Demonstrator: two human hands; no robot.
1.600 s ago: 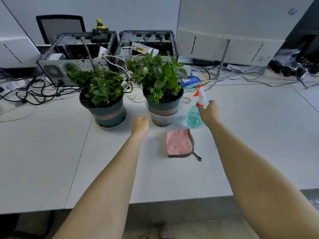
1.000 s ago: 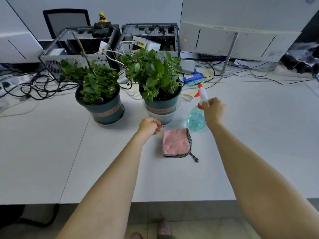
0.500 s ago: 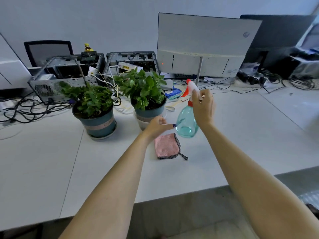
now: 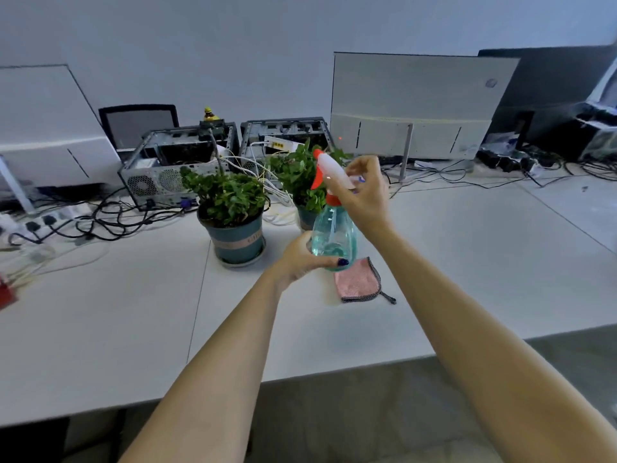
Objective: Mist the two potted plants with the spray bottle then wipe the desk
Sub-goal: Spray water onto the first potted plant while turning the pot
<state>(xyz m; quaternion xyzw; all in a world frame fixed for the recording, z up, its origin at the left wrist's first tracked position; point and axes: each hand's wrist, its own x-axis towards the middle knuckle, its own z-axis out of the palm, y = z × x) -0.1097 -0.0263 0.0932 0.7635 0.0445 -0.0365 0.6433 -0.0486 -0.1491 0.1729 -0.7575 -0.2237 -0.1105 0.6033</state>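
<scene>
The teal spray bottle (image 4: pixel 334 237) with a white and orange head is lifted off the white desk (image 4: pixel 467 262). My right hand (image 4: pixel 365 195) grips its neck and head from the right. My left hand (image 4: pixel 302 260) cups its base from below, thumb across the front. The nozzle points left, toward the plants. The left potted plant (image 4: pixel 230 208) stands in a teal pot on a saucer. The right potted plant (image 4: pixel 300 182) is partly hidden behind the bottle. A pink cloth (image 4: pixel 359 282) lies flat on the desk just below the bottle.
Two open computer cases (image 4: pixel 187 158) and tangled cables (image 4: pixel 100 218) lie behind the plants. A monitor back (image 4: pixel 417 105) on a stand rises at the back right. More cables and gear crowd the far right. The desk's front edge runs below my forearms.
My right hand lifted the bottle from the desk and raised it in front of the right plant. My left hand came up and took hold of its base.
</scene>
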